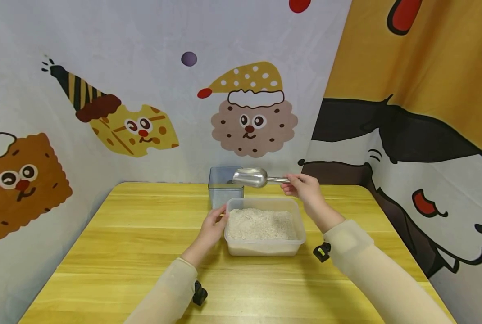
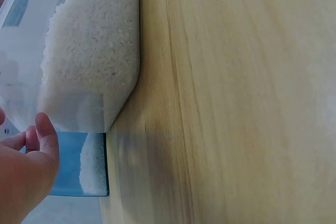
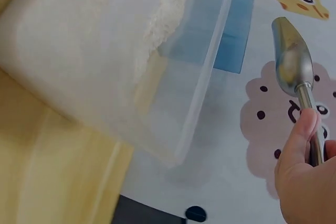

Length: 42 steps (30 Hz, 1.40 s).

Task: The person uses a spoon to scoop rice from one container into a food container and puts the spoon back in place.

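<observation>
The right hand (image 1: 303, 186) was raised above the far side of the wooden table (image 1: 135, 234), and its fingers were closed around the thin handle of a metal scoop (image 1: 251, 177). The scoop was held almost level, with its bowl pointing to the left, just over the open top of a small blue-grey box (image 1: 225, 191). From the right wrist view, the thumb (image 3: 299, 135) lay along the handle and the bowl (image 3: 292, 64) looked nearly empty; I could not tell if a few grains stayed inside.

The left hand (image 1: 212, 227) rested against the left wall of a clear plastic tub (image 1: 265, 245), near its far corner, with the fingers touching the rim. The fingers were only lightly bent and did not wrap around the tub. The two hands were apart, one on each side of the tub.

The tub stood in the middle of the table and was filled about half with white rice (image 1: 261, 223). In the left wrist view the rice (image 2: 92, 51) pressed against the tub's clear wall, and a small heap of rice (image 2: 94, 163) showed through the side of the blue-grey box. The box stood just behind the tub, touching it or nearly so.

Cartoon cloth (image 1: 249, 121) hung behind and beside the table.
</observation>
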### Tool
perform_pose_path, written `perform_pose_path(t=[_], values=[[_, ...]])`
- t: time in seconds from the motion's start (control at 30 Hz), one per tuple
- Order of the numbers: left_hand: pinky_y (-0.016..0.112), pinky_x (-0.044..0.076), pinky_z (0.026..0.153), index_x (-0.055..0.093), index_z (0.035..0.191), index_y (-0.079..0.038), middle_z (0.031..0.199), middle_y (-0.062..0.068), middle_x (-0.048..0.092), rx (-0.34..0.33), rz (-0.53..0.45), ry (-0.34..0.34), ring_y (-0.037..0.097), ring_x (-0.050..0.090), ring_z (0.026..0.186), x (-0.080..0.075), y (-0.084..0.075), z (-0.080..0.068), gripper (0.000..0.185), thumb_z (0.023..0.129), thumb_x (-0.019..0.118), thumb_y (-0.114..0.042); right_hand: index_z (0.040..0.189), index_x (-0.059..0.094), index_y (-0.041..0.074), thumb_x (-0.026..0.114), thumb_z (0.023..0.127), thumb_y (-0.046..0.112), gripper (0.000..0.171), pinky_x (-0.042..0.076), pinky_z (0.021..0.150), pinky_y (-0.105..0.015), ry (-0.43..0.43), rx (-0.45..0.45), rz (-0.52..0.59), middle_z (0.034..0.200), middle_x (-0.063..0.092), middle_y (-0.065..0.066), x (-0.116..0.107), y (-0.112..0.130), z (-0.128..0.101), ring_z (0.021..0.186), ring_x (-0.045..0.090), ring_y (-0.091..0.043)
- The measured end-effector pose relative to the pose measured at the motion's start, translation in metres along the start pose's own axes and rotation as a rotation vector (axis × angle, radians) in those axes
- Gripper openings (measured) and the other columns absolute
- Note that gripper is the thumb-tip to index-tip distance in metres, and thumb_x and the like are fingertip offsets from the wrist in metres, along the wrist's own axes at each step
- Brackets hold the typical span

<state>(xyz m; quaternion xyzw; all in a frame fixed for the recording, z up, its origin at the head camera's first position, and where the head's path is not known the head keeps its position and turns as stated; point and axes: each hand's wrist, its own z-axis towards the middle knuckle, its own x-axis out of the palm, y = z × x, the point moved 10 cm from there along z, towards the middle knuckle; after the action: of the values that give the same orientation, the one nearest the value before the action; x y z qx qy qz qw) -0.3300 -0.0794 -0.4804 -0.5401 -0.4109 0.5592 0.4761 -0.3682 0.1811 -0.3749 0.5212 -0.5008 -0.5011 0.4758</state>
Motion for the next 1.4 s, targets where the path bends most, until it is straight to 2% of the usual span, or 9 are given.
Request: perform_pose_path(t=[0.1,0.4,0.7,0.97,1.17,1.4], values=[[0.029,0.047,0.087,0.044,0.138,0.002,0.12,0.018,0.051,0.006,0.003,0.003,0.032,0.054,0.11,0.0,-0.001,0.0,0.043,0.098,0.05,-0.012,0.125,0.051,-0.012,0.046,0.1,0.017,0.039,0.054,0.065,-0.019,0.017,0.058,0.061,0.072,0.069,0.005,-0.007,-0.01,-0.005,0.066,0.064,-0.004],[0.03,0.048,0.087,0.044,0.138,0.003,0.12,0.018,0.051,0.006,0.004,0.002,0.032,0.054,0.11,0.0,-0.002,-0.001,0.043,0.098,0.051,-0.012,0.127,0.044,-0.013,0.044,0.101,0.02,0.042,0.053,0.069,-0.017,0.075,0.121,0.138,0.077,0.068,0.004,-0.023,-0.029,-0.022,0.069,0.062,-0.004],[0.033,0.047,0.089,0.044,0.138,0.003,0.123,0.019,0.05,-0.007,-0.003,0.003,0.032,0.053,0.111,0.0,0.001,-0.001,0.044,0.098,0.05,-0.013,0.128,0.044,-0.013,0.046,0.1,0.023,0.045,0.053,0.072,-0.018,0.063,0.15,0.117,0.081,0.069,0.004,-0.036,-0.049,-0.035,0.073,0.062,-0.004],[0.034,0.047,0.09,0.044,0.138,0.002,0.121,0.018,0.05,-0.009,0.008,0.002,0.031,0.054,0.11,0.0,-0.001,-0.001,0.043,0.098,0.05,-0.012,0.128,0.047,-0.013,0.047,0.1,0.024,0.047,0.054,0.074,-0.021,0.033,0.092,-0.002,0.082,0.069,0.005,-0.046,-0.061,-0.043,0.076,0.064,-0.005],[0.037,0.048,0.091,0.044,0.138,0.002,0.119,0.017,0.051,0.002,0.013,0.002,0.032,0.054,0.11,0.0,-0.001,-0.001,0.043,0.098,0.051,-0.012,0.123,0.05,-0.016,0.049,0.099,0.02,0.043,0.055,0.073,-0.025,0.018,-0.008,-0.094,0.082,0.069,0.004,-0.05,-0.06,-0.049,0.077,0.065,-0.006],[0.037,0.048,0.091,0.045,0.138,0.001,0.12,0.017,0.051,-0.004,0.016,0.001,0.032,0.054,0.11,0.0,0.001,0.0,0.043,0.098,0.051,-0.012,0.112,0.059,-0.014,0.052,0.097,0.013,0.032,0.055,0.067,-0.023,-0.026,-0.188,-0.261,0.088,0.068,-0.021,-0.052,-0.049,-0.057,0.072,0.065,-0.006]])
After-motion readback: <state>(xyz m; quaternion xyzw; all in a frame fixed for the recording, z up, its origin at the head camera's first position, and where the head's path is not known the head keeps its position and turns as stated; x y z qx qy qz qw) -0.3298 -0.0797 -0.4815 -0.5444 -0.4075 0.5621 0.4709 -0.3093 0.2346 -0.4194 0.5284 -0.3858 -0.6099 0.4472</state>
